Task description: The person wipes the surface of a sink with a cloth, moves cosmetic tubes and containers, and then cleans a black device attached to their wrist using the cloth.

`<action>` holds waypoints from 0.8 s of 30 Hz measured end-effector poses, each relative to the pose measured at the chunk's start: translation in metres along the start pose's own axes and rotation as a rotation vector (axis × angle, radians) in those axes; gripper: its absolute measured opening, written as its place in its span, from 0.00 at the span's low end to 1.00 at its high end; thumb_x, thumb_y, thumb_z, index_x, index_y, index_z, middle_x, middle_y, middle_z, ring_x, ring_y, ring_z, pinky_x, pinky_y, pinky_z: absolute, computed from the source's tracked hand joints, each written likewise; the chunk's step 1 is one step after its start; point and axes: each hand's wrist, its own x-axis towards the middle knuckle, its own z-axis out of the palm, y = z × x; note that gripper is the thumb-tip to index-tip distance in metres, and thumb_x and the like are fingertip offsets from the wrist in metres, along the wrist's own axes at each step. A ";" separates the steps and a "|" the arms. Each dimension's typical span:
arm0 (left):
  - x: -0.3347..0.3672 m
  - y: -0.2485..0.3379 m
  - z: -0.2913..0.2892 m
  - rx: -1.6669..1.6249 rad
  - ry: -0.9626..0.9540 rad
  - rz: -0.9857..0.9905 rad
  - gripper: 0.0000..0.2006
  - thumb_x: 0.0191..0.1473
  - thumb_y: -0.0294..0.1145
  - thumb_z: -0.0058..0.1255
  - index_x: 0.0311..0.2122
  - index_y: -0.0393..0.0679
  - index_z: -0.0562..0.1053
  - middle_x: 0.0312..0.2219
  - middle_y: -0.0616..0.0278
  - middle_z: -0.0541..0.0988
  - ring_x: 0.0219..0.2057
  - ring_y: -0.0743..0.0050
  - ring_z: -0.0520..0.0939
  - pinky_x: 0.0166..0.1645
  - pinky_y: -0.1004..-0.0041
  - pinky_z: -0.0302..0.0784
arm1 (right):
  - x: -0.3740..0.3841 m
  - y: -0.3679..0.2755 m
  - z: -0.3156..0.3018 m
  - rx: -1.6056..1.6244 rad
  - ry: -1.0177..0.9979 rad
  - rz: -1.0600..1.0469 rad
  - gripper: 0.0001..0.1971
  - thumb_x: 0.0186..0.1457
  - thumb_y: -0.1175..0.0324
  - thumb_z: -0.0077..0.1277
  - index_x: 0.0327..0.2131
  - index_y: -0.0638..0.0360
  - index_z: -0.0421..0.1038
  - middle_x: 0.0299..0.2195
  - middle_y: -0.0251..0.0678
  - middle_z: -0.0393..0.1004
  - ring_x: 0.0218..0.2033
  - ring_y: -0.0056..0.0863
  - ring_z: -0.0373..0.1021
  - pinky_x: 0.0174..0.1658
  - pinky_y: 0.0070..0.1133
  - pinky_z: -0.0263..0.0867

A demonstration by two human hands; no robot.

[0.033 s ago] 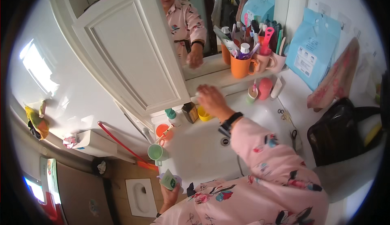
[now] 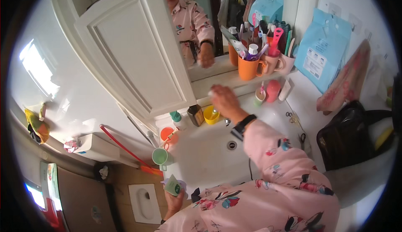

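Observation:
My left hand (image 2: 175, 200), low at the left by the basin's near edge, is closed around a small green packet (image 2: 172, 186). A pale sheet or wrapper shows behind the packet. My right hand (image 2: 226, 101) is raised over the far rim of the white washbasin (image 2: 201, 156), near the mirror ledge. Its fingers are bent together, with a small whitish thing at the fingertips that I cannot make out. Just below and left of this hand stands a yellow cup (image 2: 211, 115) with something clear in it. A dark brown bottle (image 2: 195, 115) stands beside the cup.
A white cabinet door (image 2: 138, 52) hangs at upper left, next to the mirror. Orange mug (image 2: 250, 68) with toothbrushes stands on the ledge. A green mug (image 2: 161, 156), an orange cup (image 2: 168, 135) and a pump bottle (image 2: 177, 120) line the basin's left side. Scissors (image 2: 303, 140) lie right.
My right hand has shifted a little to the right, uncovering more of the yellow cup and the basin's tap area. My left hand stays almost where it was with the green packet.

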 end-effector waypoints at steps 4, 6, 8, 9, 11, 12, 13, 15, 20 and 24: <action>0.002 -0.022 -0.007 -0.010 0.012 -0.014 0.26 0.35 0.26 0.54 0.43 0.37 0.60 0.35 0.57 0.67 0.34 0.68 0.70 0.40 0.72 0.67 | -0.017 0.052 -0.026 -0.355 -0.039 0.121 0.17 0.41 0.72 0.43 0.39 0.65 0.64 0.41 0.43 0.66 0.44 0.36 0.61 0.47 0.30 0.56; 0.006 -0.009 -0.004 -0.002 -0.038 0.000 0.25 0.35 0.26 0.54 0.42 0.37 0.60 0.34 0.57 0.67 0.34 0.68 0.70 0.39 0.72 0.67 | -0.014 0.042 -0.013 -0.347 -0.026 0.151 0.17 0.41 0.72 0.43 0.39 0.66 0.65 0.40 0.43 0.67 0.43 0.37 0.62 0.47 0.29 0.56; 0.005 -0.016 -0.007 -0.032 -0.024 0.001 0.25 0.34 0.25 0.54 0.42 0.37 0.60 0.34 0.57 0.67 0.34 0.69 0.71 0.39 0.72 0.68 | -0.001 0.005 0.009 -0.111 -0.032 0.178 0.15 0.39 0.74 0.41 0.35 0.67 0.66 0.37 0.45 0.68 0.39 0.40 0.63 0.44 0.30 0.57; 0.004 -0.019 -0.007 -0.068 -0.007 0.005 0.25 0.34 0.25 0.54 0.42 0.37 0.60 0.34 0.57 0.67 0.34 0.69 0.71 0.39 0.73 0.68 | 0.003 -0.017 0.018 -0.075 0.007 0.092 0.12 0.40 0.75 0.41 0.32 0.66 0.66 0.35 0.45 0.68 0.37 0.40 0.64 0.42 0.31 0.58; 0.004 0.011 0.000 -0.116 -0.013 -0.066 0.26 0.35 0.24 0.54 0.42 0.37 0.59 0.33 0.58 0.67 0.34 0.70 0.71 0.38 0.73 0.68 | 0.004 -0.026 0.020 -0.124 0.019 -0.029 0.12 0.40 0.75 0.41 0.32 0.63 0.67 0.35 0.43 0.69 0.38 0.37 0.65 0.41 0.30 0.58; 0.005 0.023 -0.002 -0.154 -0.005 -0.131 0.26 0.35 0.23 0.54 0.43 0.37 0.59 0.33 0.59 0.67 0.34 0.70 0.71 0.38 0.73 0.68 | 0.006 -0.025 0.010 -0.084 -0.041 -0.011 0.13 0.40 0.75 0.41 0.34 0.62 0.67 0.35 0.41 0.70 0.39 0.35 0.65 0.42 0.30 0.58; 0.005 0.016 -0.008 -0.149 0.000 -0.129 0.26 0.35 0.23 0.54 0.43 0.37 0.59 0.33 0.59 0.67 0.34 0.70 0.71 0.38 0.73 0.68 | 0.004 -0.009 0.008 -0.154 -0.102 0.090 0.13 0.40 0.74 0.41 0.34 0.61 0.67 0.36 0.40 0.70 0.41 0.33 0.65 0.42 0.30 0.58; 0.002 -0.006 -0.015 -0.098 0.040 -0.049 0.26 0.35 0.23 0.54 0.44 0.37 0.58 0.33 0.59 0.68 0.34 0.71 0.71 0.39 0.73 0.68 | -0.002 0.021 -0.014 -0.338 -0.085 0.211 0.14 0.40 0.74 0.42 0.35 0.60 0.67 0.36 0.38 0.70 0.41 0.31 0.65 0.42 0.31 0.57; 0.007 -0.017 -0.013 -0.136 -0.013 -0.040 0.26 0.35 0.23 0.54 0.44 0.37 0.59 0.32 0.59 0.68 0.34 0.72 0.71 0.39 0.73 0.68 | 0.000 0.017 -0.002 -0.363 -0.101 0.166 0.09 0.42 0.72 0.41 0.29 0.58 0.69 0.32 0.33 0.70 0.36 0.31 0.65 0.37 0.30 0.58; 0.010 -0.007 -0.016 -0.113 0.029 -0.080 0.26 0.35 0.24 0.54 0.43 0.37 0.59 0.32 0.59 0.69 0.33 0.71 0.72 0.38 0.73 0.68 | 0.007 -0.025 0.008 -0.199 -0.057 0.024 0.09 0.38 0.74 0.43 0.28 0.55 0.69 0.31 0.33 0.70 0.35 0.32 0.66 0.36 0.29 0.60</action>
